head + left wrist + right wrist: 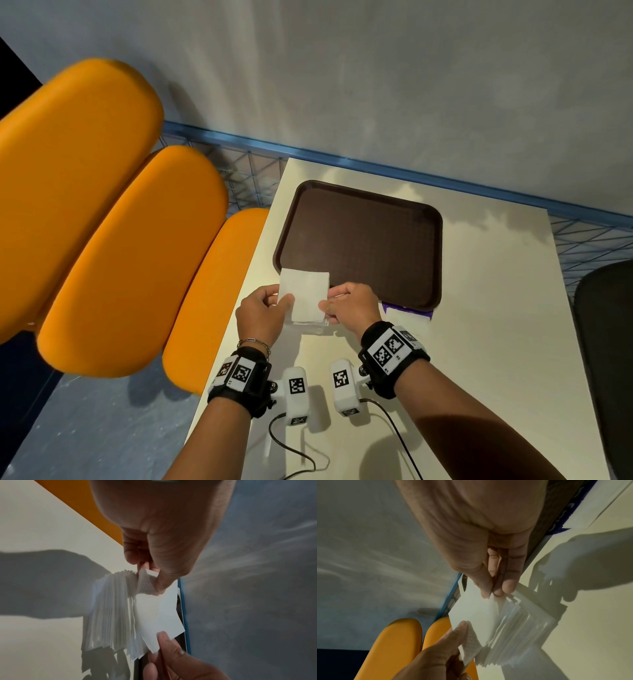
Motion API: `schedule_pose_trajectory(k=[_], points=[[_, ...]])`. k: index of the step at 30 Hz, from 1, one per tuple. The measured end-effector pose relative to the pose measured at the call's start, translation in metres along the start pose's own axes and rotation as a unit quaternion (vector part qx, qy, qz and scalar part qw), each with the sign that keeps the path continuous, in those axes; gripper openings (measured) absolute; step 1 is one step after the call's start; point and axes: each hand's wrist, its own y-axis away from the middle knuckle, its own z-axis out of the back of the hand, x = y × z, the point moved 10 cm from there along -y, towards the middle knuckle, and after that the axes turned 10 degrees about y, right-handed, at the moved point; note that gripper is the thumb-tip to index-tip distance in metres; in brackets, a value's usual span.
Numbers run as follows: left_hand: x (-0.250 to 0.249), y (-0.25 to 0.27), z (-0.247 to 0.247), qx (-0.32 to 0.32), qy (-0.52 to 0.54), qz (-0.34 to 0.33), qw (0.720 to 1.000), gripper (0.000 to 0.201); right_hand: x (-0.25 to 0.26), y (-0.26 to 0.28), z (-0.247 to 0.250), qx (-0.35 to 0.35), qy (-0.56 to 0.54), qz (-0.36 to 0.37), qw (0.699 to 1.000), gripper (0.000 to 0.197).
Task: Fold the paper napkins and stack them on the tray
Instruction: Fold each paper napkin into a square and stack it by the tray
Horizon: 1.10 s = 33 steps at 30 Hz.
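A white paper napkin (303, 291) is lifted above a stack of napkins (310, 323) on the cream table. My left hand (274, 303) pinches the napkin's left edge between thumb and fingers. My right hand (334, 303) pinches its right edge. In the left wrist view the napkin (154, 615) rises off the fanned stack (109, 615), with the left hand (154, 577) at one corner. The right wrist view shows the napkin (476, 612) with the right hand (491, 593) at its corner, and the stack (518, 626) beneath. The dark brown tray (359, 240) lies just beyond, with nothing on it.
Orange cushioned seats (113, 240) stand to the left of the table (496, 308). A purple-edged paper (409, 313) lies by the tray's near right corner. A blue wire rail (376, 168) runs along the far edge. A dark chair (606, 342) stands at the right.
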Motion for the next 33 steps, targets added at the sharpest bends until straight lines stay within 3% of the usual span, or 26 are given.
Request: schedule_pose_trajectory(k=[6, 11, 18, 25, 33], points=[[0.006, -0.002, -0.004, 0.006, -0.033, 0.018, 0.999, 0.039, -0.008, -0.006, 0.001, -0.016, 0.038, -0.019, 0.999, 0.026], [0.013, -0.008, -0.010, 0.030, -0.070, 0.046, 0.996, 0.068, -0.005, -0.010, -0.005, -0.006, 0.082, -0.015, 0.996, 0.059], [0.014, -0.013, -0.021, 0.064, -0.086, 0.066, 0.992, 0.067, -0.004, -0.017, -0.019, 0.008, 0.092, -0.020, 0.996, 0.031], [0.026, -0.018, -0.024, 0.072, -0.082, 0.081, 0.991, 0.048, -0.013, -0.027, -0.030, 0.010, 0.099, -0.044, 0.994, 0.025], [0.037, -0.026, -0.021, 0.067, -0.073, 0.092, 0.991, 0.053, -0.016, -0.027, -0.035, 0.017, 0.078, -0.041, 0.996, 0.036]])
